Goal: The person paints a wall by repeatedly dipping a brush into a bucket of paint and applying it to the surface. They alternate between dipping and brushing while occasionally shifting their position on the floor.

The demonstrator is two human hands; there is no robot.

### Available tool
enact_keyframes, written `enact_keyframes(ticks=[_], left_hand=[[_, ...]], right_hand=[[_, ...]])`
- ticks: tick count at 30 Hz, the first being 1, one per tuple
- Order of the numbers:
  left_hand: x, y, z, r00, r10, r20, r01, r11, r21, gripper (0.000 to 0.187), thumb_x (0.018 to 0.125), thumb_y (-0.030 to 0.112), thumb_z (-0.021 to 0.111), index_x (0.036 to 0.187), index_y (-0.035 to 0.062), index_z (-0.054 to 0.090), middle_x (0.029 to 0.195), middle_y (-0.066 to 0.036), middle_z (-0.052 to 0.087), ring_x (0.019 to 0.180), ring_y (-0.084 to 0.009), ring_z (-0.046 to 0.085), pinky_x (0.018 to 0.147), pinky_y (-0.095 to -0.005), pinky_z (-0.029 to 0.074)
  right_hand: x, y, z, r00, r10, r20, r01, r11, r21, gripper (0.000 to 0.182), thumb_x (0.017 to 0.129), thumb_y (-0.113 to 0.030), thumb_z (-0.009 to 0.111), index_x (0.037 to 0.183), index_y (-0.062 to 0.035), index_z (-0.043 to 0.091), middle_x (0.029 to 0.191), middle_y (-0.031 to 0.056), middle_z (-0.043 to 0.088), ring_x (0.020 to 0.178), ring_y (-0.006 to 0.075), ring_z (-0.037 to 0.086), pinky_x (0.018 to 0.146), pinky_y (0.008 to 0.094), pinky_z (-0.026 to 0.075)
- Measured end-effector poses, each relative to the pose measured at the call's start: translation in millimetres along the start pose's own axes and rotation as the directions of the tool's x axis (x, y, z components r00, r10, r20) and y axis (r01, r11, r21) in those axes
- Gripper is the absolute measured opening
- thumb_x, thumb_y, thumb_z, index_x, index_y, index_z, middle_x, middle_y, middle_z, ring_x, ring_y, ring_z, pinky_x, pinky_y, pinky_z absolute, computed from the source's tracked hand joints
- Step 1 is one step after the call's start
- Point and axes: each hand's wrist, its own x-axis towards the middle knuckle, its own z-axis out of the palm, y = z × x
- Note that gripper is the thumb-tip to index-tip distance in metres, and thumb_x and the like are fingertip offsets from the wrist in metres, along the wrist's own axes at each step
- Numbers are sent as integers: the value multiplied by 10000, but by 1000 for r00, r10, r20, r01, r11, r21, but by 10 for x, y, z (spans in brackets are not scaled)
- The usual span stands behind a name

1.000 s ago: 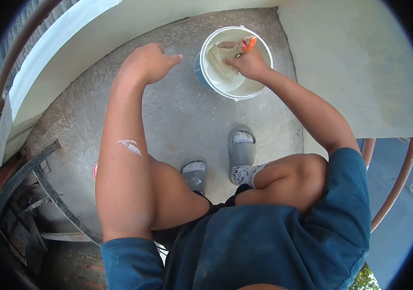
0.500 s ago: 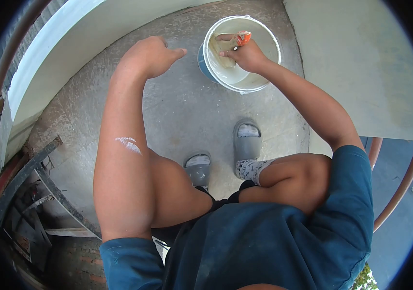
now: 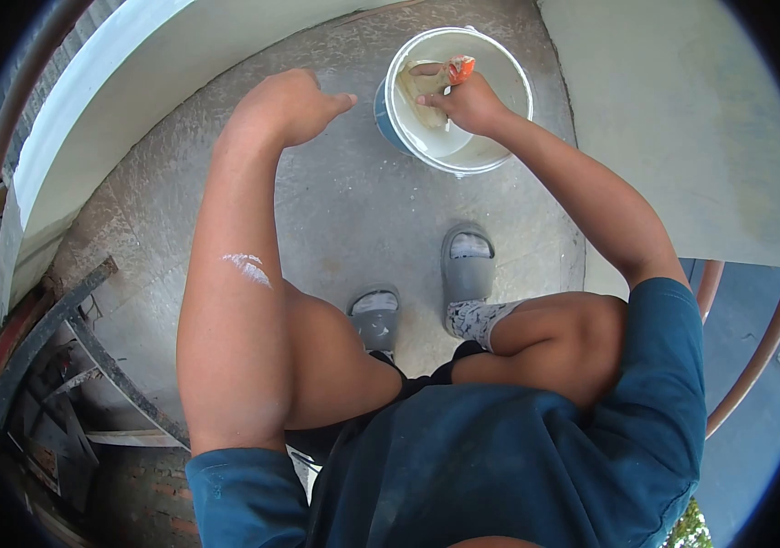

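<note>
You see bright, even daylight on the concrete floor [image 3: 335, 219], with only soft shadows under your legs. The fisheye lens bends the edges hard and leaves black corners. Focus is sharp centrally, softer toward the rim.

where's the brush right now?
Head view, top right of centre: the brush is inside the white bucket, held by the right hand, ahead of the grey sandals.

Right hand [image 3: 469, 102] clenched, arm outstretched, left hand [image 3: 288, 107] loosely curled, forearm raised
</note>
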Motion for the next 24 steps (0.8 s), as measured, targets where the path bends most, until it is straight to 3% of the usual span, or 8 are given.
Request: enact_keyframes(ticks=[4,6,10,13,16,20,23,24], left_hand=[[36,-28,-5,998,-22,53,24,999,-24,684,800,468,597,1220,-70,547,1190,-268,579,1125,-364,564,968,-396,427],[43,-42,-6,997,-36,75,37,999,-16,683,803,464,595,1228,-68,541,1194,-268,576,1131,-363,561,972,-399,424],[35,-39,-11,996,-47,77,48,999,-10,685,804,460,596,1239,-67,532,1206,-268,568,1141,-362,555,978,-401,421],[6,-23,-8,999,-33,4,33,999,22,559,837,436,577,1102,-52,638,1118,-261,616,1062,-351,607,924,-426,467],[-11,-6,-44,994,-58,89,59,998,-7,681,804,457,597,1246,-57,531,1230,-257,558,1159,-359,543,988,-399,414],[-16,48,-60,995,-58,86,59,998,-6,681,800,456,602,1245,-55,532,1225,-256,562,1156,-356,545,986,-396,414],[-29,26,-8,998,-51,46,51,999,-11,679,796,454,605,1241,-54,536,1221,-255,565,1153,-353,548,984,-392,415],[-46,34,-10,999,-48,9,48,999,-14,676,795,453,605,1237,-54,540,1220,-255,566,1151,-351,550,983,-390,416]], right_hand=[[-40,-9,-83,1000,-27,-12,28,1000,9,379,805,-208,707,1168,-144,621,890,139,644,792,244,635,767,355,485],[-98,-14,-165,999,-52,3,52,998,36,382,846,-176,681,1209,-95,591,830,92,639,640,133,599,616,276,493],[-432,-227,-486,999,-50,-11,51,987,153,359,812,-178,693,1157,-105,628,832,106,644,677,153,624,638,294,500],[-656,-292,-732,999,-12,-31,17,987,163,376,808,-126,668,1176,-81,607,845,89,644,686,125,621,614,271,503],[-787,-211,-942,991,-13,-132,50,958,282,409,795,-95,631,1194,-26,574,887,90,647,737,133,633,651,275,518],[-812,70,-1126,991,66,-120,8,847,531,408,799,-101,585,1168,67,538,999,133,639,867,199,648,766,313,527],[-776,251,-1057,988,127,-87,28,408,912,481,820,-85,547,1261,73,442,1159,188,573,1064,241,588,915,373,479],[-779,219,-1035,988,123,-93,35,411,911,481,820,-85,547,1261,73,442,1159,188,573,1064,241,588,915,373,479]])
